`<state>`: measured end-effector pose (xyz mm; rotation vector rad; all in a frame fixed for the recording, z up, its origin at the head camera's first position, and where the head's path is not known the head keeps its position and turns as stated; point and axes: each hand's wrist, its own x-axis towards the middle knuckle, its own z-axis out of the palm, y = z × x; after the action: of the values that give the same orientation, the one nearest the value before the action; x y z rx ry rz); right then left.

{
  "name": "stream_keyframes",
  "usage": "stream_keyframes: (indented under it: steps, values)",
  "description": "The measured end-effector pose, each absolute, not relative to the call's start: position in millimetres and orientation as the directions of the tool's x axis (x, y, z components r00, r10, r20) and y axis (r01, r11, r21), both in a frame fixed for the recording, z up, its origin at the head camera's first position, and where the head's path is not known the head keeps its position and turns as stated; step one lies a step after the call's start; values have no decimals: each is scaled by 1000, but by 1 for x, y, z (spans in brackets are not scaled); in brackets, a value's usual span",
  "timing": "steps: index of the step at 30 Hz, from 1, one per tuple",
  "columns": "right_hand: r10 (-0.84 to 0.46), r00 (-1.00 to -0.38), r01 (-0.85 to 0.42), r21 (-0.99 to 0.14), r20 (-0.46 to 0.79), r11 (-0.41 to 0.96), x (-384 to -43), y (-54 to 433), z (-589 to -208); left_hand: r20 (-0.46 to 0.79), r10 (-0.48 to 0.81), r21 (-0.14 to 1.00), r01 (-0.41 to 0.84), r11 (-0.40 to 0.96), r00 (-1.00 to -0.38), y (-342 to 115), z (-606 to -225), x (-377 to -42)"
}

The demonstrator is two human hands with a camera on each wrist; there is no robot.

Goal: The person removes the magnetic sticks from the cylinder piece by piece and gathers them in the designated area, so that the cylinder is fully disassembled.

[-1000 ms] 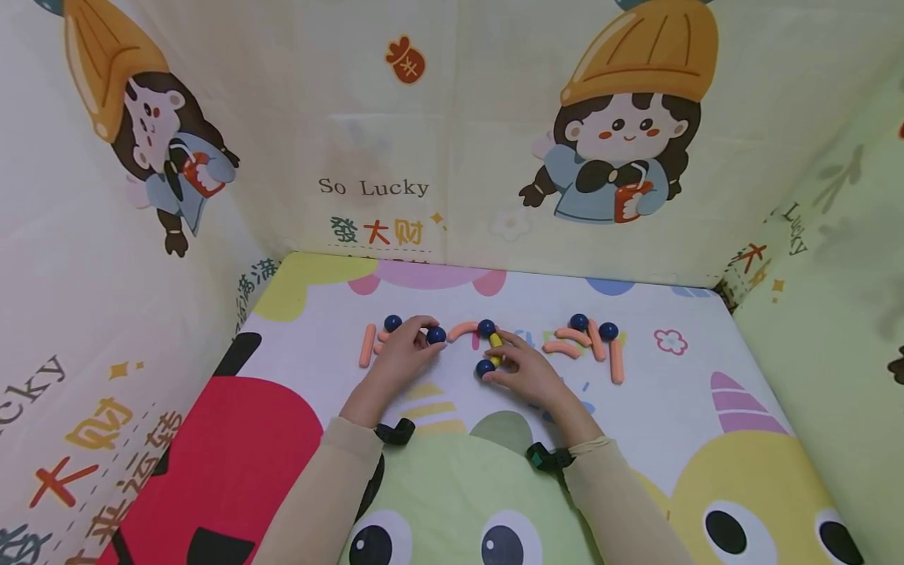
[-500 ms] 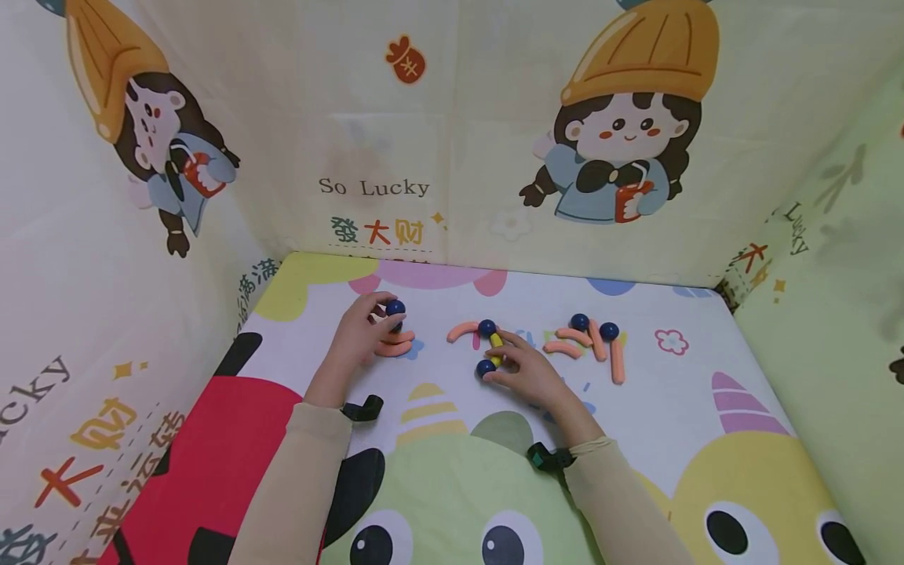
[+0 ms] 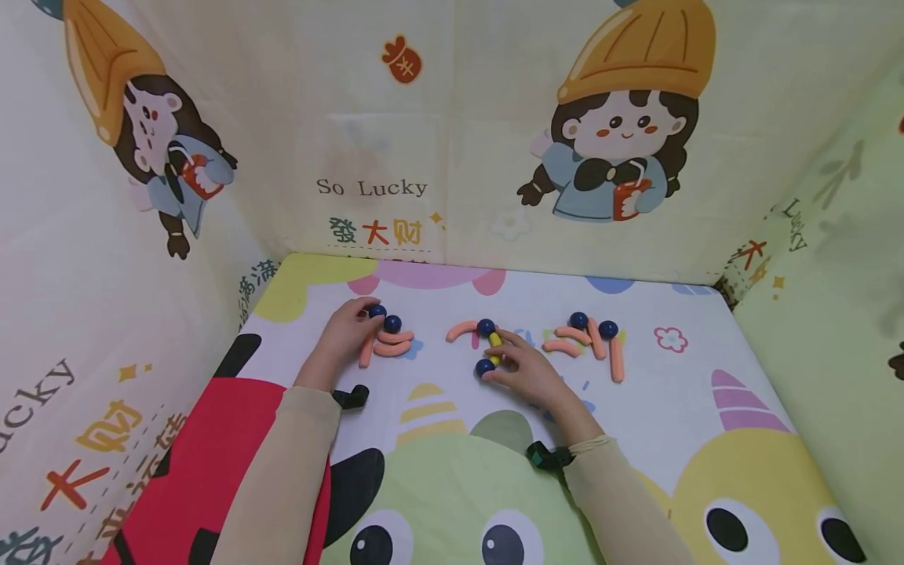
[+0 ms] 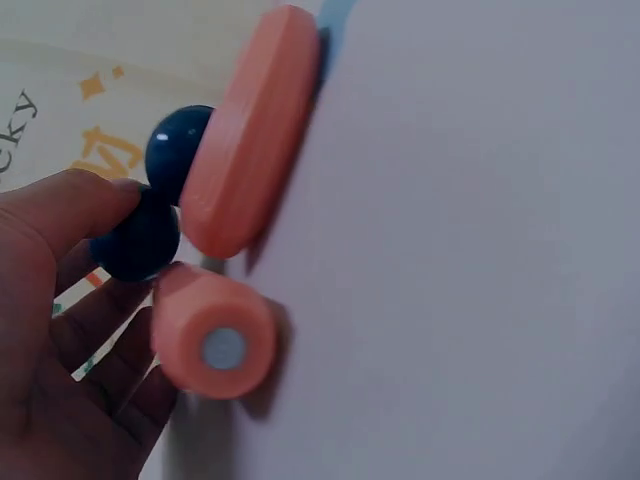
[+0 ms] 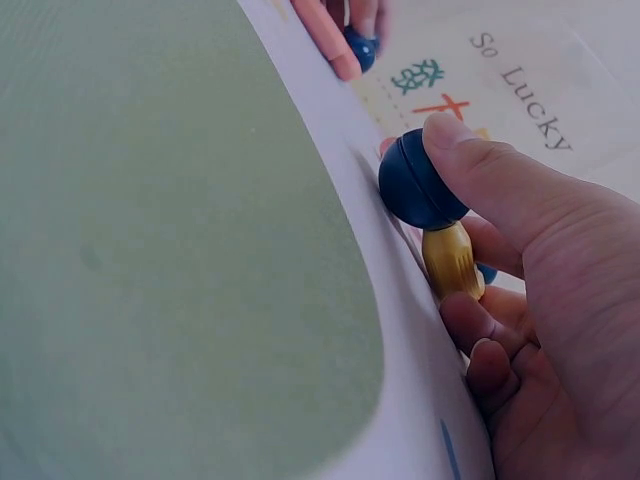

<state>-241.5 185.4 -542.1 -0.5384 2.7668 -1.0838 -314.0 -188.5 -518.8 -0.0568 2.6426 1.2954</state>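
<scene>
My left hand (image 3: 339, 339) pinches a dark blue ball (image 4: 135, 240) at the far end of a straight pink stick (image 3: 366, 351), whose near end shows a round silver disc in the left wrist view. Right beside it is another blue ball (image 3: 392, 323), with two curved pink sticks (image 3: 393, 349) close by. My right hand (image 3: 530, 370) holds a short yellow stick (image 5: 452, 262), its thumb on the blue ball (image 5: 425, 185) at the near end. At the yellow stick's far end sits a blue ball (image 3: 486, 328), joined by a curved pink stick (image 3: 462, 329).
To the right lies a group of two blue balls (image 3: 608, 329), straight pink sticks (image 3: 617, 361) and curved pink sticks (image 3: 562, 348). A cartoon-printed cloth (image 3: 438, 479) covers the table. Printed cloth walls (image 3: 480, 141) enclose the back and both sides.
My left hand has carried a blue ball leftward from the middle to the far end of the straight pink stick. The right hand stays in place on the yellow stick and its ball.
</scene>
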Motion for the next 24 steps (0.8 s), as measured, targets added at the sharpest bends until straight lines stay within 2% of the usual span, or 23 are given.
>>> stream_keyframes:
  steps: [5, 24]
  values:
    - [-368, -930, -279, -678, 14, 680, -242, 185, -542, -138, 87, 771, -52, 634, -986, -185, -523, -311]
    - [-365, -931, -268, -673, -2, 689, -241, 185, -540, -175, 126, 736, -45, 675, -976, -182, -525, -311]
